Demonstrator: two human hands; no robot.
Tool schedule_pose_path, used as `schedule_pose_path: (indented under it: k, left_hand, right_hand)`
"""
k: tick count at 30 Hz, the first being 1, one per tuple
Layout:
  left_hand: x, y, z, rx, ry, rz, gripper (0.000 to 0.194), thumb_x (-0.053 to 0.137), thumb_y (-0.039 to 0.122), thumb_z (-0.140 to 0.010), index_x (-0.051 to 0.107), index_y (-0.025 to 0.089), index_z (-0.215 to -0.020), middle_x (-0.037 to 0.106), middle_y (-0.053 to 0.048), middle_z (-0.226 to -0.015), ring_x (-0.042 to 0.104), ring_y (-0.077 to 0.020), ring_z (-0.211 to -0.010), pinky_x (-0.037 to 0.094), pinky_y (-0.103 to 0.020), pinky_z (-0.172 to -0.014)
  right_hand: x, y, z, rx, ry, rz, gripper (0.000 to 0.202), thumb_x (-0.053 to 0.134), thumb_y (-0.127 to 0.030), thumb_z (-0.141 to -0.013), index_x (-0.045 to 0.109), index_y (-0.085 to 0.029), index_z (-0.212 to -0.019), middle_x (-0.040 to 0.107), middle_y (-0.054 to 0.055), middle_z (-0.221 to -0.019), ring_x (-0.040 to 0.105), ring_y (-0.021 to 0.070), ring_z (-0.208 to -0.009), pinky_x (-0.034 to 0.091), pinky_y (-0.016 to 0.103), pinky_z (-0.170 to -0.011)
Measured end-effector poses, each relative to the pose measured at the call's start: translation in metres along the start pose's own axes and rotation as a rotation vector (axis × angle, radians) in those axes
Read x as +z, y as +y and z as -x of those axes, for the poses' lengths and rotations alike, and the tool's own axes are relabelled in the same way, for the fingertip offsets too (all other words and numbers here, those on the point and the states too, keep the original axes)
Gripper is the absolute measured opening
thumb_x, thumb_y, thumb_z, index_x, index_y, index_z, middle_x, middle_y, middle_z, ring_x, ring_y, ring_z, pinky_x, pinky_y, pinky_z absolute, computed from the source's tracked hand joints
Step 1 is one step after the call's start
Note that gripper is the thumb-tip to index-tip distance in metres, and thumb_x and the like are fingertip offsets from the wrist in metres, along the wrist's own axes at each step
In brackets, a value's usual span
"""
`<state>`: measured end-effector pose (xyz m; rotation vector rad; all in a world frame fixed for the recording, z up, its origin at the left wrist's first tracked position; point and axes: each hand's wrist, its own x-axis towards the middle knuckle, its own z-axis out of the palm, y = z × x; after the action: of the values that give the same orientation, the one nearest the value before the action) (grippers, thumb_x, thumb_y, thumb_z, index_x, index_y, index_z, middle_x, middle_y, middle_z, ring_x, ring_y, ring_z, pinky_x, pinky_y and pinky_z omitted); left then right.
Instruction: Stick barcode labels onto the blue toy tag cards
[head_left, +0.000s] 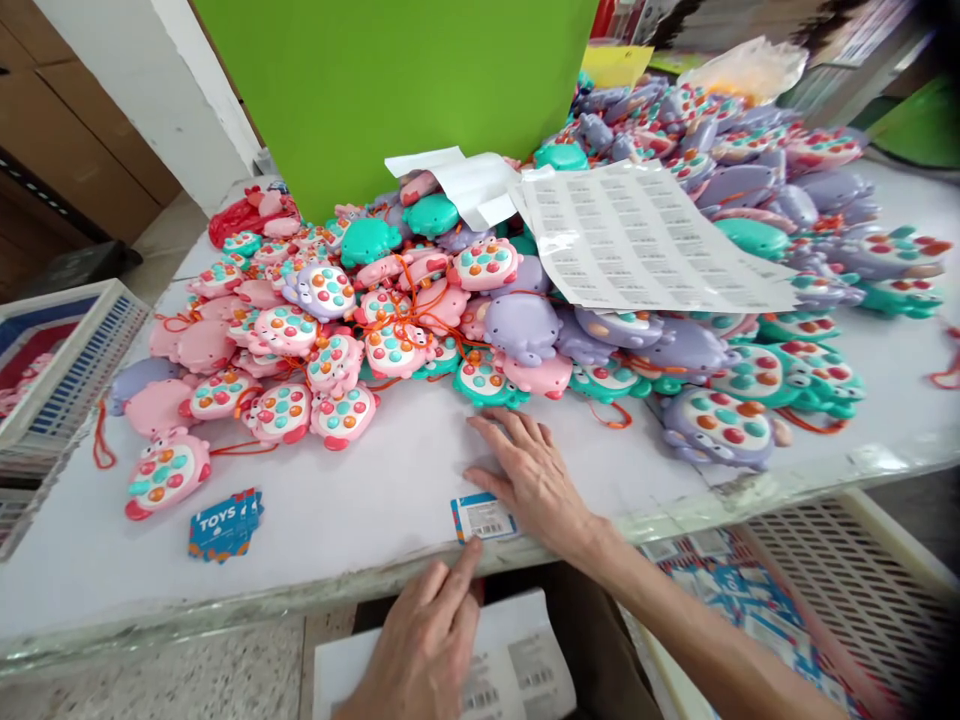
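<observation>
Plainly, a stack of blue cards (225, 525) is seen left of the labelled card (485, 517). Nearer the front than that card, the left hand (431, 625) is held with its index finger stretched to the card's near edge; whether anything is pinched by its curled fingers cannot be told. A sheet of labels (521, 650) is partly hidden beneath it. The labelled card is laid flat on the table (337, 500), white label uppermost. At its right end, the right hand (544, 490) is rested with fingers loosely spread, nothing grasped. For neat work, the card is best steadied there while its label is smoothed outward from the middle, corners last.
</observation>
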<state>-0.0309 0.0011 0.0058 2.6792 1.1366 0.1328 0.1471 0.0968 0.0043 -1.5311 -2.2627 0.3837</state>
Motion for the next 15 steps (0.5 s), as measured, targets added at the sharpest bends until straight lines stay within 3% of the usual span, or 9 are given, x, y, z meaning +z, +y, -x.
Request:
schedule_pose_path:
  k: [4,8,11,15]
  left_hand:
    - [0.003,-0.001,0.002,-0.011,0.045,0.011,0.032,0.039,-0.008,-0.062,0.056,0.013,-0.079,0.052,-0.019,-0.130,0.057,-0.0216,-0.077,0.051,-0.035,-0.070]
    - [0.005,0.000,0.002,-0.029,0.025,0.027,0.030,0.040,-0.008,-0.063,0.055,0.015,-0.077,0.052,-0.018,-0.131,0.059,-0.0232,-0.085,0.050,-0.037,-0.078]
    - [0.004,0.002,0.001,-0.039,0.042,0.040,0.026,0.041,-0.005,-0.065,0.054,0.016,-0.074,0.052,-0.018,-0.130,0.060,-0.0250,-0.089,0.051,-0.038,-0.079]
    - [0.001,0.001,0.011,-0.054,0.095,0.041,0.025,0.041,-0.002,-0.070,0.056,0.015,-0.079,0.048,-0.018,-0.135,0.057,-0.0270,-0.105,0.049,-0.039,-0.088]
  right_hand:
    - [-0.007,0.016,0.022,-0.075,-0.028,-0.050,0.058,0.055,-0.047,-0.085,0.038,-0.021,-0.134,0.042,0.016,-0.136,0.035,0.0315,-0.125,0.036,0.051,-0.096]
    - [-0.010,0.024,0.038,-0.046,0.013,-0.052,0.045,0.052,-0.036,-0.089,0.043,-0.018,-0.129,0.042,0.016,-0.135,0.034,0.0305,-0.126,0.036,0.051,-0.098]
    - [-0.013,0.019,0.038,-0.012,0.061,-0.111,0.035,0.045,-0.027,-0.092,0.046,-0.017,-0.125,0.046,0.015,-0.131,0.037,0.0281,-0.123,0.039,0.047,-0.098]
    - [-0.023,0.001,0.030,-0.079,-0.080,-0.089,0.030,0.059,-0.024,-0.085,0.054,-0.019,-0.114,0.053,0.012,-0.120,0.047,0.0278,-0.111,0.046,0.043,-0.089]
